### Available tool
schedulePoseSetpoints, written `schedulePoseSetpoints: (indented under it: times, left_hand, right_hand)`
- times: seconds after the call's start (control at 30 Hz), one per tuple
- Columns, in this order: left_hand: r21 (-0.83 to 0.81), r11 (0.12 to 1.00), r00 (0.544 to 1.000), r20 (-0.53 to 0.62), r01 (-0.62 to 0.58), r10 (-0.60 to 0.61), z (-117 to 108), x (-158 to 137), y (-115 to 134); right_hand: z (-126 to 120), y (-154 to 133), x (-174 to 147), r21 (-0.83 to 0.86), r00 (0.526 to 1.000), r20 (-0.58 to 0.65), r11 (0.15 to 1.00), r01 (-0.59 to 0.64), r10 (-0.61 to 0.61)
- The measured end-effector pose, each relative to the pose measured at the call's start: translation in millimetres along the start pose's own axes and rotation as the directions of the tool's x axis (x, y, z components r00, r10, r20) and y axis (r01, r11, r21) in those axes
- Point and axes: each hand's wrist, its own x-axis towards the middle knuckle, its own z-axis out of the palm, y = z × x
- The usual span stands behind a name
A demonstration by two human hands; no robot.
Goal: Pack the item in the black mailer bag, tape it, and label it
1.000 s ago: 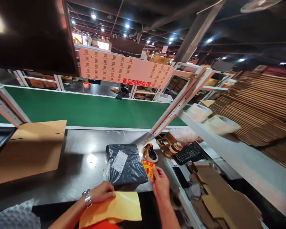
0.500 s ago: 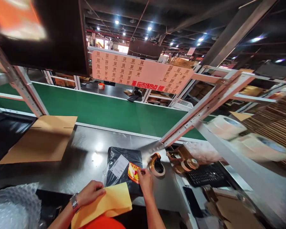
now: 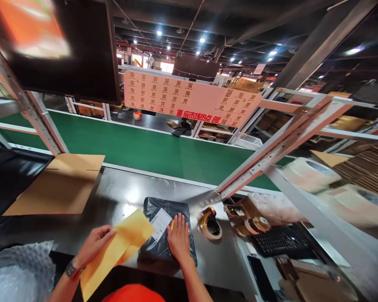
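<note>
A black plastic-wrapped parcel (image 3: 151, 251) lies on the metal table, a white label (image 3: 160, 224) stuck to its top. My right hand (image 3: 179, 239) rests flat on the parcel, fingers stretched out, covering nearly all of a red and yellow sticker (image 3: 172, 224). Only slivers of that sticker show beside the fingers. To the left, my left hand (image 3: 94, 245) pinches a yellow paper sheet (image 3: 119, 243) by its edge. The sheet is tilted, and its upper right end overlaps the parcel's left side in view.
A tape dispenser (image 3: 210, 224) stands right of the parcel. Farther right are a keyboard (image 3: 280, 237), a phone (image 3: 260, 277) and tape rolls (image 3: 311, 174) on a shelf. Flat cardboard (image 3: 59, 184) and bubble wrap (image 3: 19, 272) lie left. A green conveyor (image 3: 145, 144) runs behind the table.
My right hand has gone from pinching the sticker's edge to lying flat over it. My left hand has moved left with the yellow sheet, which is now tilted more steeply.
</note>
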Motion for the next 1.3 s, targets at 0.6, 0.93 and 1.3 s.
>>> schedulePoseSetpoints:
  times: [0.6, 0.93, 1.3]
  left_hand:
    - [0.023, 0.982, 0.953, 0.246, -0.186, 0.175, 73, 15, 4]
    - [0.093, 0.571, 0.368, 0.845, -0.815, 0.388, 227, -37, -14]
    - [0.030, 0.512, 0.124, 0.981, -0.859, 0.151, 341, -58, -54]
  right_hand:
    - [-69, -89, -166, 0.831, 0.926, 0.121, 0.474, -0.292, 0.359]
    - [-89, -101, -224, 0.974, 0.637, 0.115, -0.212, 0.077, 0.762]
    - [-141, 53, -312, 0.997, 0.350, 0.041, -0.060, 0.043, 0.936]
